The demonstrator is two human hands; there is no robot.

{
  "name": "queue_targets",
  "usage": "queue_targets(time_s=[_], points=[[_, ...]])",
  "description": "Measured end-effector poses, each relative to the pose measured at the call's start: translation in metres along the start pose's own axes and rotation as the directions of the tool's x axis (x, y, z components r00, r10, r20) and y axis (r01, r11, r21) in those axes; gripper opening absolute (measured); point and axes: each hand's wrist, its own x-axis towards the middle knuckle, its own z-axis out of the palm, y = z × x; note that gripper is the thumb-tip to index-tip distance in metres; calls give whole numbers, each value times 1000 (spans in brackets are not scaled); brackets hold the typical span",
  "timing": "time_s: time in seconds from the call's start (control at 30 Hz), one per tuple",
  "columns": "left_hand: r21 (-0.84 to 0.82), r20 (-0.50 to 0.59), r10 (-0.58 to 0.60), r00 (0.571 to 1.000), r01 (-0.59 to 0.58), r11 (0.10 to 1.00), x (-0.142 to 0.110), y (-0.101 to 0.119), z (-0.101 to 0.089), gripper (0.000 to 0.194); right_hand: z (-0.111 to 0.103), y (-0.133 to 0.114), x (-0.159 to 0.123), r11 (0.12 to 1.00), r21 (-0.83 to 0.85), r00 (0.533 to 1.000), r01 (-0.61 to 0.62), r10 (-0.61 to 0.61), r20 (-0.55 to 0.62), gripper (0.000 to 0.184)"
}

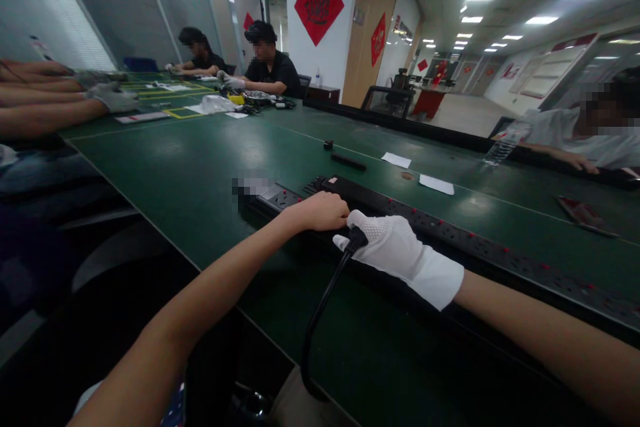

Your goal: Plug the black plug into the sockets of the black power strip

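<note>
My left hand (pixel 325 211), bare, lies with curled fingers over the near black power strip (pixel 281 196), whose left end shows sockets and a red dot. In a white dotted glove, my right hand (pixel 390 243) grips a black plug (pixel 357 240) just beside the left fingertips. From the plug a thick black cable (pixel 316 313) hangs down past the table edge. The plug's prongs are hidden, and I cannot tell whether they are in a socket. Behind both hands runs another long black power strip (pixel 430 219) with a row of sockets and red dots.
Beyond the strips, the green table (pixel 200 160) holds a black bar (pixel 349 161), a small black block (pixel 328 145) and white papers (pixel 437 184). A plastic bottle (pixel 505 145) stands at right near a seated person. Other people's gloved hands (pixel 113 97) work at far left.
</note>
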Motion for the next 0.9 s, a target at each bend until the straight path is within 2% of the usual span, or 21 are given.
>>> queue_targets(time_s=[0.1, 0.27, 0.5, 0.9], points=[[26, 10, -8, 1000, 7, 1000, -1, 5, 0, 29, -4, -2, -1, 998, 59, 1000, -15, 16, -16, 38], [31, 53, 15, 999, -16, 999, -1, 6, 0, 27, -6, -2, -1, 990, 121, 998, -67, 64, 30, 41], [6, 76, -7, 997, 6, 1000, 0, 3, 1, 27, -2, -1, -2, 982, 183, 999, -49, 49, 4, 33], [-26, 92, -1, 996, 3, 1000, -2, 5, -1, 25, -5, -2, -3, 979, 178, 995, -96, 94, 19, 33]])
